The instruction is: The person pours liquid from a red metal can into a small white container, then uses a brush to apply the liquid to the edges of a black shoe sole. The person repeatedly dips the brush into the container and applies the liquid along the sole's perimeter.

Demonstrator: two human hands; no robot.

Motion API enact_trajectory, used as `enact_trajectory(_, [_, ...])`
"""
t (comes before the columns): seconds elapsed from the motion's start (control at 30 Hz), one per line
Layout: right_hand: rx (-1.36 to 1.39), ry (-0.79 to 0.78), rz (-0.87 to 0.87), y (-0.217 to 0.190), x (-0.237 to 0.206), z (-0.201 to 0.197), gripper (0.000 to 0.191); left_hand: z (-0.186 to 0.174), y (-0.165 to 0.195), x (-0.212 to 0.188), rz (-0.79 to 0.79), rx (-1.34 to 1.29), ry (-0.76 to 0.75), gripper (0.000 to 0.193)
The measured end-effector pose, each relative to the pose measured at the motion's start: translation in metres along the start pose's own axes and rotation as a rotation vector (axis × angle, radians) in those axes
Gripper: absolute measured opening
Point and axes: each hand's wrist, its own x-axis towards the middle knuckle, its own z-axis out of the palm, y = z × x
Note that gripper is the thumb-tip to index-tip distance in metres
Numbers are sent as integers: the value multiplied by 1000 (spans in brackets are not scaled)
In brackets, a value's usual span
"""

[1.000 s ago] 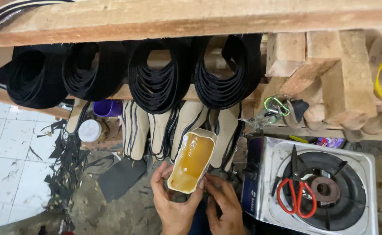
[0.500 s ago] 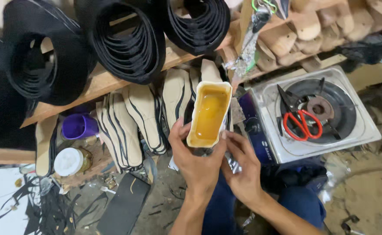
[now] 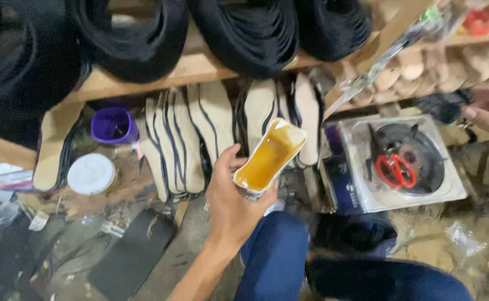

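My left hand (image 3: 230,209) grips a pale, oblong container (image 3: 268,158) filled with amber liquid, tilted up toward the shelf. It is held above my knee in blue trousers (image 3: 275,256). Behind it, several beige shoe insoles (image 3: 186,139) with black edging lean against a wooden shelf (image 3: 161,75). My right hand (image 3: 487,122) is blurred at the right edge, stretched out near a dark object (image 3: 442,106) under the shelf; whether it holds anything does not show.
A single-burner gas stove (image 3: 406,167) with red-handled scissors (image 3: 395,170) on it sits at right. Black strap coils (image 3: 244,30) hang above. A purple cup (image 3: 113,125), a white lid (image 3: 91,174) and a black sole (image 3: 133,253) lie left.
My right hand has left the container and gone out to the right. The left hand alone holds the container now. The view has swung left and closer.
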Motion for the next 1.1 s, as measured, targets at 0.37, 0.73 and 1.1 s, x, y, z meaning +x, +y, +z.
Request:
enact_trajectory(0.37, [179, -255, -496, -31, -53, 151, 30, 80, -10, -4, -18, 73, 26, 79])
enact_trajectory(0.73, [348, 8, -409, -22, -155, 205, 63, 135, -4, -18, 8, 163, 220, 78])
enact_trajectory(1.1, [345, 366, -429, -44, -147, 242, 51, 163, 17, -15, 105, 385, 369, 71])
